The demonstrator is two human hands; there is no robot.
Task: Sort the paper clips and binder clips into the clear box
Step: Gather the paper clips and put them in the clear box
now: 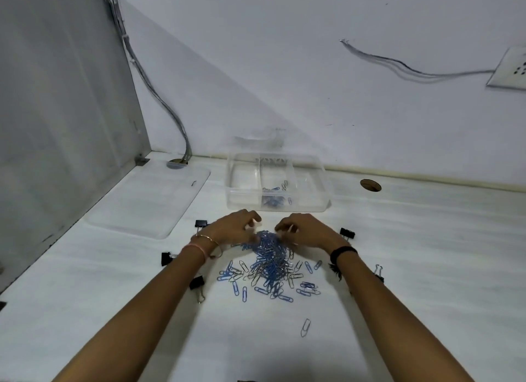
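A heap of blue and silver paper clips lies on the white table in front of me. My left hand and my right hand both grip the far top of the heap, lifting a tangled bunch of clips between them. Black binder clips lie scattered around the heap: one at the far left, one at the left, one nearer me and one at the right. The clear box, split into compartments, stands just beyond my hands with a few paper clips in its middle section.
The box's clear lid lies flat at the left. A grey partition walls the left side. Cables run down into a hole at the back; another hole is at the right. A lone silver clip lies near me.
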